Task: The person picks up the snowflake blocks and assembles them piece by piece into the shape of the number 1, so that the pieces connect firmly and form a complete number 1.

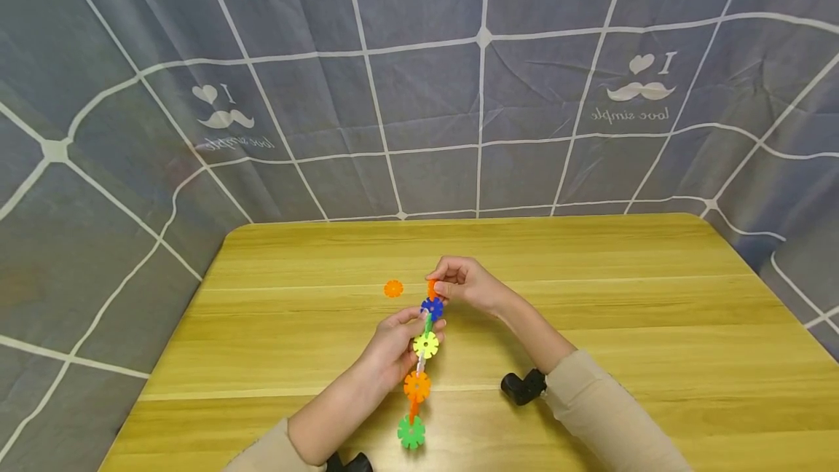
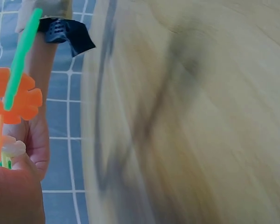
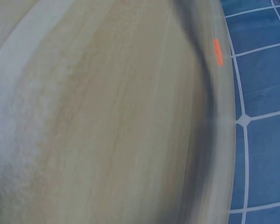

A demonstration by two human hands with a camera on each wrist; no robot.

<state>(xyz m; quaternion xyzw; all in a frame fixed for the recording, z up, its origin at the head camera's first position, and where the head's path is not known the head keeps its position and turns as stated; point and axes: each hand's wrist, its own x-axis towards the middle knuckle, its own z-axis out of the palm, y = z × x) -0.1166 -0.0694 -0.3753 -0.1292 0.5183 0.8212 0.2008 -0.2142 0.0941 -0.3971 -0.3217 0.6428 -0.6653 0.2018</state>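
A chain of interlocking snowflake discs runs toward the near edge in the head view. Along it are a blue disc (image 1: 432,309), a yellow disc (image 1: 426,345), an orange disc (image 1: 416,387) and, at the near end, a green disc (image 1: 411,432). Other discs between these stand edge-on. My left hand (image 1: 393,344) grips the chain near its far end, just below the blue disc. At that far end, my right hand (image 1: 468,286) pinches an orange disc, partly hidden by the thumb, against the blue one. The left wrist view shows the chain's near-end green disc (image 2: 22,60) edge-on.
A single loose orange disc (image 1: 393,288) lies on the wooden table (image 1: 623,297), left of the right hand. Black devices are strapped at both wrists, the right one (image 1: 523,387) in fuller view. A grey curtain (image 1: 426,93) with white lines hangs behind the table.
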